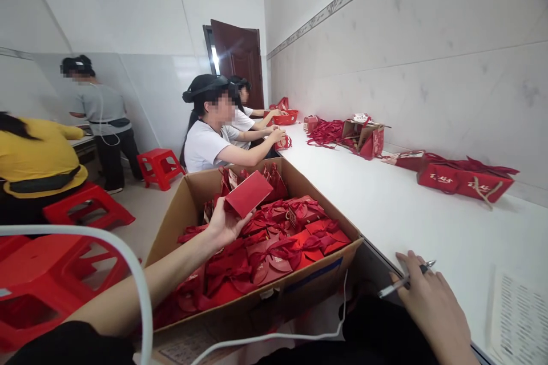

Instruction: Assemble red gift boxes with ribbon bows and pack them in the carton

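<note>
My left hand (226, 224) holds a small red box (249, 194) by its lower edge, above a large cardboard box (308, 280). Many red gift boxes with ribbons (274, 256) fill that carton. At the front edge of the white table (342, 191), my right hand (432, 296) rests with a silver pen (405, 280) between its fingers. To the right of this hand lies a sheet of paper with printed or written rows (519, 313), its text too small to read.
Red boxes (464, 179) and a ribbon pile (327, 132) lie along the wall. People in white tops (205, 142) sit beyond the carton. Red stools (160, 168) stand at left, near a person in yellow (38, 151). A white cable (143, 291) crosses the foreground.
</note>
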Demonstrator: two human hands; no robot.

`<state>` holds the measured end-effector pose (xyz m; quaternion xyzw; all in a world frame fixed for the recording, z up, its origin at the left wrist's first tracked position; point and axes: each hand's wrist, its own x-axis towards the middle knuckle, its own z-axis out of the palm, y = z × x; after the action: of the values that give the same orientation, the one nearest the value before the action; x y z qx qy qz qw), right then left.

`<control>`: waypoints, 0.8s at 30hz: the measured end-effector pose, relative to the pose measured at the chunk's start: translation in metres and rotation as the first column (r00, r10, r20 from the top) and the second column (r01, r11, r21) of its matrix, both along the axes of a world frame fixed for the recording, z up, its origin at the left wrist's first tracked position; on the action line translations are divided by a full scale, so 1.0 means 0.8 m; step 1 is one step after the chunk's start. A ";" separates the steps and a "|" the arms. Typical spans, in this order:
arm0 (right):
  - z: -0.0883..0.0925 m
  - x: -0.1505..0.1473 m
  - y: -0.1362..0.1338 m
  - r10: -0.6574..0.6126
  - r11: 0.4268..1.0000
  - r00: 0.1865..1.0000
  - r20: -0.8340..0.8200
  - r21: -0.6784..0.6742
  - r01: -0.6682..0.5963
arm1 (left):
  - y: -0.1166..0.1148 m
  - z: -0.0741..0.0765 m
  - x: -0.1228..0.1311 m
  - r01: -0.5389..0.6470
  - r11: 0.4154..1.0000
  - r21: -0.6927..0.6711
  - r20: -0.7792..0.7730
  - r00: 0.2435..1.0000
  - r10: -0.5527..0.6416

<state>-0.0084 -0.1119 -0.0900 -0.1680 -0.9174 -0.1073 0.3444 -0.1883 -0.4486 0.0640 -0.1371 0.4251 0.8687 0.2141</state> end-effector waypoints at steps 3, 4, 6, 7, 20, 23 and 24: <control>0.001 0.000 0.001 -0.002 1.000 1.000 0.017 0.015 0.002 | -0.008 -0.013 -0.015 -0.082 0.997 -0.010 -0.014 0.997 0.082; 0.002 0.000 0.001 -0.003 1.000 1.000 0.015 0.026 0.003 | -0.010 -0.015 -0.017 -0.093 0.996 -0.005 -0.013 0.996 0.093; 0.002 0.000 0.002 -0.009 0.999 1.000 0.007 0.040 0.008 | -0.012 -0.019 -0.019 -0.099 0.995 0.002 -0.012 0.995 0.099; 0.001 0.000 0.002 -0.012 0.999 1.000 0.007 0.040 0.012 | -0.013 -0.020 -0.019 -0.098 0.995 0.000 -0.017 0.995 0.098; 0.002 0.002 -0.001 -0.007 1.000 1.000 0.024 0.000 0.007 | -0.015 -0.022 -0.027 -0.132 0.991 -0.036 -0.024 0.991 0.131; 0.003 0.002 0.000 -0.011 1.000 0.999 0.030 0.004 0.011 | -0.033 -0.016 -0.047 -0.222 0.973 -0.061 -0.096 0.972 0.216; 0.003 0.003 0.000 -0.012 1.000 0.999 0.031 0.013 0.012 | -0.041 -0.014 -0.056 -0.275 0.960 -0.061 -0.126 0.956 0.266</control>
<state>-0.0062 -0.1117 -0.0877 -0.1696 -0.9208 -0.1177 0.3308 -0.2329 -0.4817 0.0531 -0.1513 0.4474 0.8792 0.0627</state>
